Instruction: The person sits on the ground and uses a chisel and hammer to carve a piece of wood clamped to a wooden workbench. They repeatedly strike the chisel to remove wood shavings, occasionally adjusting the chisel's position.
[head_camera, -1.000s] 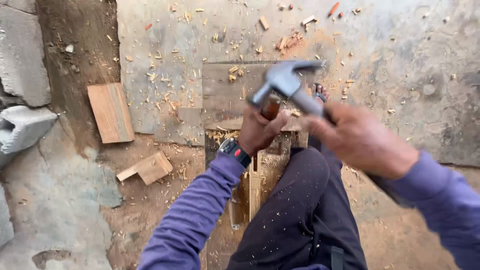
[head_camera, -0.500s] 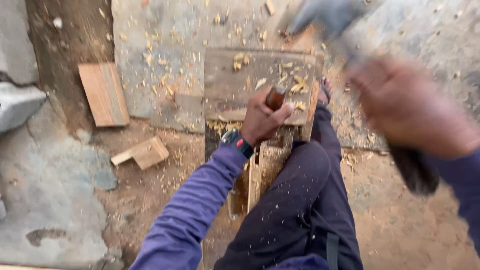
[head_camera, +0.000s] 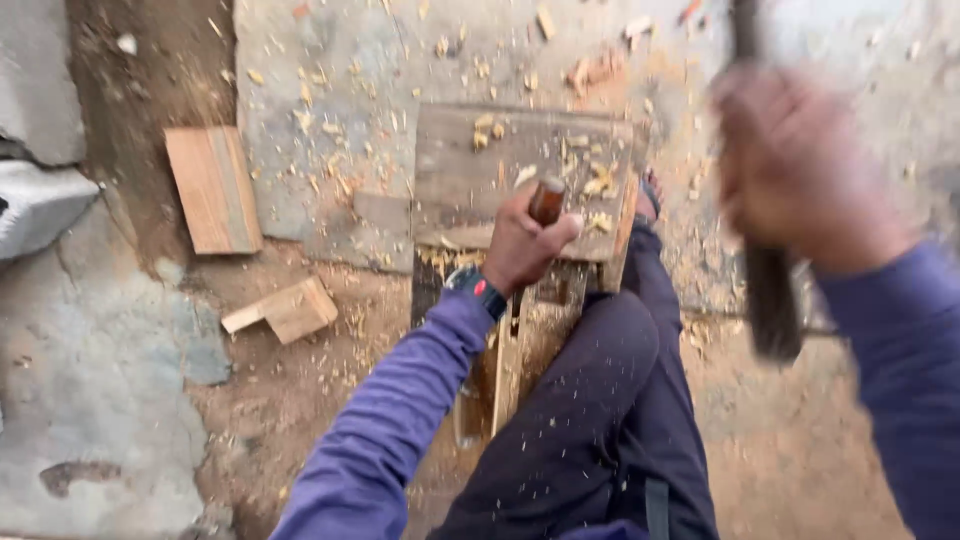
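Dirt ground with wood chips; left hand grips chisel on wood block, right hand clenches blurred hammer handle.

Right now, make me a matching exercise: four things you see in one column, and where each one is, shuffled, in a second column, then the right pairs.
Things:
1. chisel
2. hammer
3. plank
4. watch

Places:
A. flat on the ground at far left
B. on the left wrist
C. raised in the right hand, blurred
D. gripped in the left hand over the wooden workpiece

Pairs: 1-D, 2-C, 3-A, 4-B
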